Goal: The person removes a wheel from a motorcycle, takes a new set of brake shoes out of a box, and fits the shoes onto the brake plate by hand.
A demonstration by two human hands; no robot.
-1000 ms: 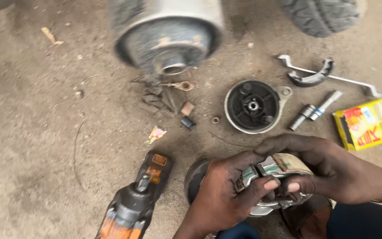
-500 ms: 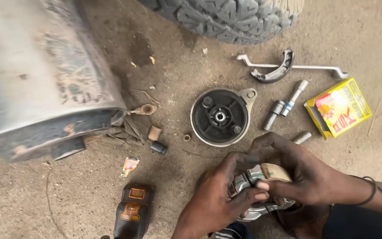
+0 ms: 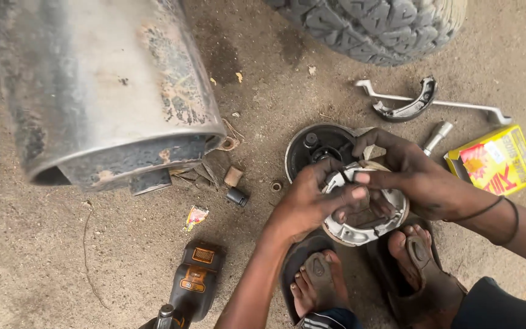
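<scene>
Brake shoes (image 3: 366, 228) (a grey metal ring) sit above the feet, gripped by both hands close together: left hand (image 3: 312, 204), right hand (image 3: 412, 176). Behind lies a round black drum plate (image 3: 312, 146), then a tyre (image 3: 372, 24).

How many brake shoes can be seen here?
3: two as a ringed pair held in both hands, left hand and right hand, and one loose brake shoe across the wrench. Others may be hidden.

Yellow-and-red box (image 3: 494, 160) lies at far right.
</scene>
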